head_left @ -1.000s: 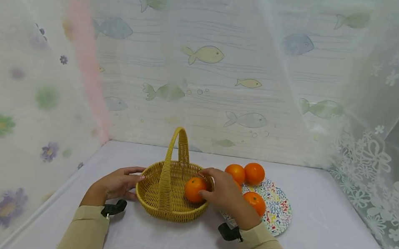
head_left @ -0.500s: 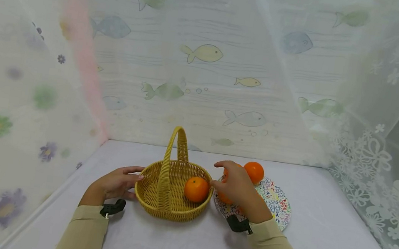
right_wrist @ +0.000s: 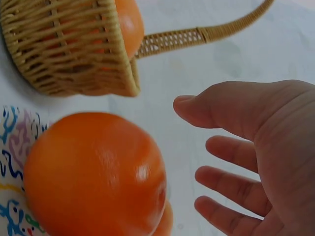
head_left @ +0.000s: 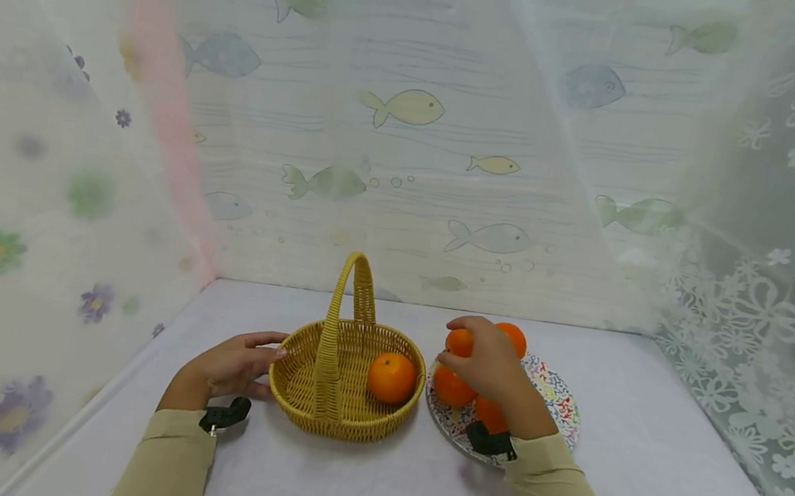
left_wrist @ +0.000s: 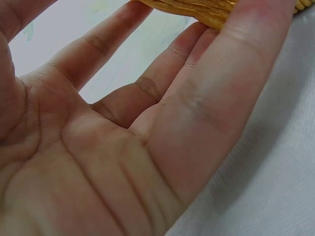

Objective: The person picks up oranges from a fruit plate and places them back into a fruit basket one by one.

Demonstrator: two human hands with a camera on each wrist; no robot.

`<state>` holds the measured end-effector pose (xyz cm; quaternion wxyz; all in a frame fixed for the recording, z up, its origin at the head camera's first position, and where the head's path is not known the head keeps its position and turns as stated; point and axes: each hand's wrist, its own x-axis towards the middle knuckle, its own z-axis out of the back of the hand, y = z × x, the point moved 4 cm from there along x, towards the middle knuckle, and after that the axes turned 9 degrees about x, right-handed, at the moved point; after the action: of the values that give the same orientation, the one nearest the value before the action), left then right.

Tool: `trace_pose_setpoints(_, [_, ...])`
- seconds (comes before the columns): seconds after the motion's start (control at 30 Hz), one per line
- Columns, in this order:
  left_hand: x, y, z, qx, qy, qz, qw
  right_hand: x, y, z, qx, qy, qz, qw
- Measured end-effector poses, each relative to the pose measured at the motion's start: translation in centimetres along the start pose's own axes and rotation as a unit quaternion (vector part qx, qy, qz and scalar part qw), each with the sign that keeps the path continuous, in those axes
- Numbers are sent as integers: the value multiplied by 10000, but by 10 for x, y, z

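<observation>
A yellow wicker basket (head_left: 366, 428) with a tall handle stands on the table, one orange (head_left: 391, 378) lying in its right end. At the basket's left end, my left hand (head_left: 231, 364) touches the rim with extended fingers; in the left wrist view the fingertips (left_wrist: 197, 32) meet the wicker. My right hand (head_left: 491, 365) is over the patterned plate (head_left: 561, 408), thumb and fingers spread about a rear orange (head_left: 460, 342). The right wrist view shows a gap between this hand (right_wrist: 266, 147) and the nearest orange (right_wrist: 96, 174).
Further oranges share the plate: one at the front left (head_left: 454, 388), one partly under my right wrist (head_left: 492, 415) and one at the back (head_left: 512, 338). A white cloth (head_left: 350, 493) covers the table. Behind it hangs a fish-print curtain (head_left: 401, 223).
My right hand has let go of the orange in the basket and moved right, over the oranges on the plate. My left hand has stayed at the basket's left end.
</observation>
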<state>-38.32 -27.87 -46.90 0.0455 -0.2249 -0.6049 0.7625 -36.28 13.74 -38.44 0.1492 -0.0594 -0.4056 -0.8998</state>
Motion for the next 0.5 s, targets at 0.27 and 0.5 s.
trace_pose_setpoints(0.27, [1,0,1,-28,-20,47,10000,4,-12,3,-3,64,-107,9999])
trace_pose_setpoints(0.5, [3,1,1,-57,-40,116,9999,4,-16,0,-196,368,-91,9991])
